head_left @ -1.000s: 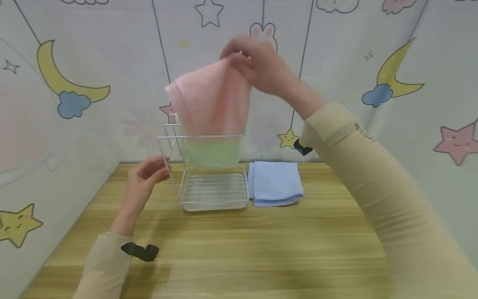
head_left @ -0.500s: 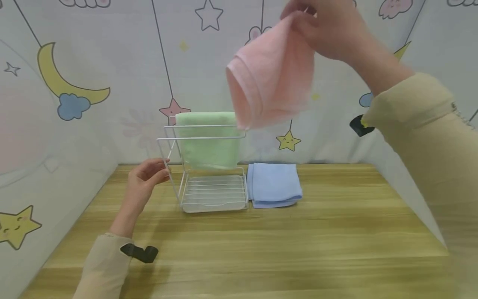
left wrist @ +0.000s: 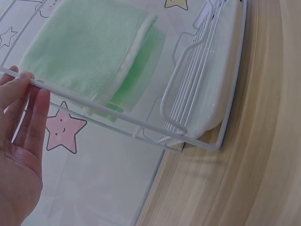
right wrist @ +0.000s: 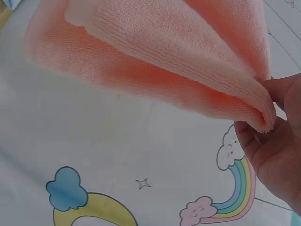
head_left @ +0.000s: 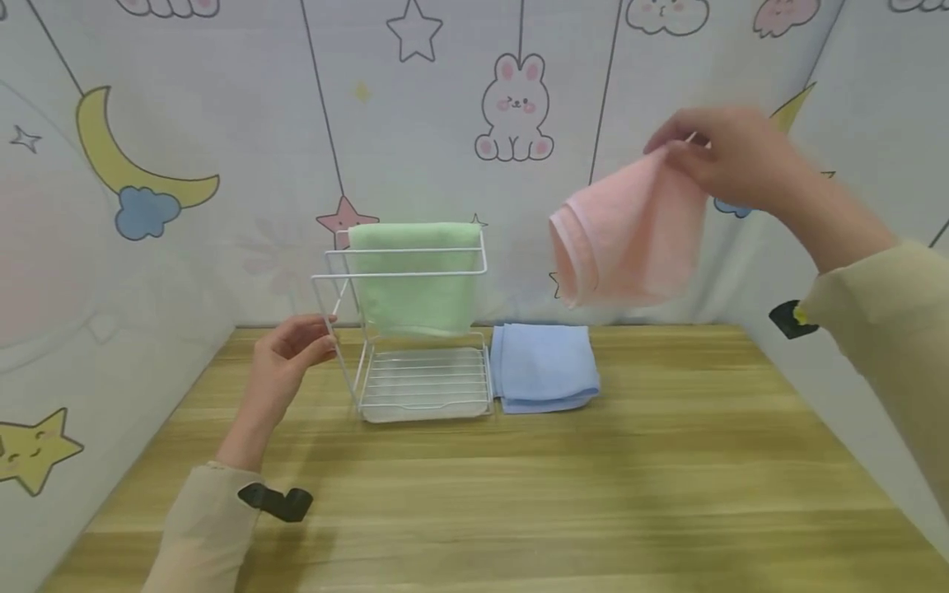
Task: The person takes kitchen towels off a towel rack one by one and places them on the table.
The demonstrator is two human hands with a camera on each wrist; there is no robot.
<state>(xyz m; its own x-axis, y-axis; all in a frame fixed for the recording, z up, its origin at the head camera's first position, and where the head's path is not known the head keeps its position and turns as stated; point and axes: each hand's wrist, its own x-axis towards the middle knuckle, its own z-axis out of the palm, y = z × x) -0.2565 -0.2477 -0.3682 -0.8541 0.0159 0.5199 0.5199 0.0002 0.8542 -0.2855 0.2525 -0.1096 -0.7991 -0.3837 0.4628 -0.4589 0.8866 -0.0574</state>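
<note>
A folded pink towel point(head_left: 630, 231) hangs in the air at the right, its top edge pinched between the thumb and fingers of my right hand point(head_left: 734, 156). In the right wrist view the towel's fluffy pile point(right wrist: 188, 52) and open folds show beside the thumb. My left hand point(head_left: 285, 354) pinches the left upright of a white wire rack point(head_left: 404, 274); the left wrist view shows the thumb and fingers round that bar. Over the rack's rear bar drapes a green towel point(head_left: 415, 305). On the table, against the rack's right side, lies a folded blue towel point(head_left: 549, 366).
A shallow white tray point(left wrist: 221, 80) sits in the base of the rack under thin wires. The wood-grain table point(head_left: 474, 502) runs toward me. Behind it and at both sides hangs a pale curtain point(head_left: 245, 165) printed with moons, stars and a rabbit.
My right hand has lifted the pink towel off the rack, carried it right, then lowered it somewhat. The green towel is now uncovered. My left hand stays on the rack.
</note>
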